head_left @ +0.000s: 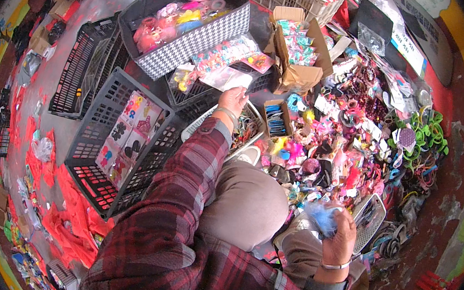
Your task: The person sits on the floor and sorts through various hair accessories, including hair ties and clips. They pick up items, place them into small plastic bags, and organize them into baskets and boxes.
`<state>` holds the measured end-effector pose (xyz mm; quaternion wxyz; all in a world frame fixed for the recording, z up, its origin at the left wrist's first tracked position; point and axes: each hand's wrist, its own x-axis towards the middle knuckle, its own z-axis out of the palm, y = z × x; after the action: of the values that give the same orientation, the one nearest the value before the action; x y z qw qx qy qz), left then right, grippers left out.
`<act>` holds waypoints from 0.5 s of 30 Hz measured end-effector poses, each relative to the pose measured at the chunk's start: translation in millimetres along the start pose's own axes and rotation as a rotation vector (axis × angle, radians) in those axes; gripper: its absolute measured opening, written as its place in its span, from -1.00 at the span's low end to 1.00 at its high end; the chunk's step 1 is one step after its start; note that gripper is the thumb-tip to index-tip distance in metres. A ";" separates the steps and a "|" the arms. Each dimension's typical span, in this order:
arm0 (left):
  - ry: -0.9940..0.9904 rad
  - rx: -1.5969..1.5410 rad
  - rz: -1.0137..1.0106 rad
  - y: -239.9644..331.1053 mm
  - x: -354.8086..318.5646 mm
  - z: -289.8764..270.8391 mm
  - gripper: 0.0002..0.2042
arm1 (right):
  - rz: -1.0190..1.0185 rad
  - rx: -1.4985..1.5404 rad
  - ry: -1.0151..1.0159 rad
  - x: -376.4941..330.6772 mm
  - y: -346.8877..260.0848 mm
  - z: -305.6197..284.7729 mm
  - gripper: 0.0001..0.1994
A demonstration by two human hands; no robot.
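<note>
My left hand (pixel 234 101) reaches out ahead, its fingers closed on the edge of a whitish clear plastic bag (pixel 224 78). That bag lies against packets of small colourful pieces (pixel 223 54) on a black crate. Low on the right, my right hand (pixel 341 239) grips a fluffy light-blue pompom-like piece (pixel 321 217), holding it above my shoe. Its exact kind cannot be made out. Below my left wrist stands a white basket (pixel 254 113) with small mixed items, partly hidden by my arm.
A big heap of hair accessories (pixel 342 141) spreads to the right, with green bands (pixel 423 134) at its edge. A houndstooth fabric bin (pixel 198 39), a cardboard box of packets (pixel 304 75) and dark plastic crates (pixel 106 181) surround me. A small white basket (pixel 372 220) stands beside my right hand.
</note>
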<state>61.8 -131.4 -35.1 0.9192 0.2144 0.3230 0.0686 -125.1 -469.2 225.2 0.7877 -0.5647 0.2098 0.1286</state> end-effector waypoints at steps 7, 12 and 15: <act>-0.031 0.022 -0.138 1.9 -16.4 -0.1 -0.83 | -0.009 -0.739 -0.402 109.5 8.5 38.8 -0.76; -0.127 0.030 -0.191 9.7 -23.2 -8.0 -0.81 | -0.208 -0.981 -0.681 242.9 85.1 88.3 -0.73; -0.093 0.090 -0.240 10.7 -25.4 -10.2 -0.82 | -0.234 -1.088 -0.698 285.1 122.2 132.4 -0.67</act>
<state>35.7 -124.9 -23.2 0.9242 0.2182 0.3063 -0.0666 96.3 -313.8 23.8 0.4202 -0.8268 -0.2160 0.3054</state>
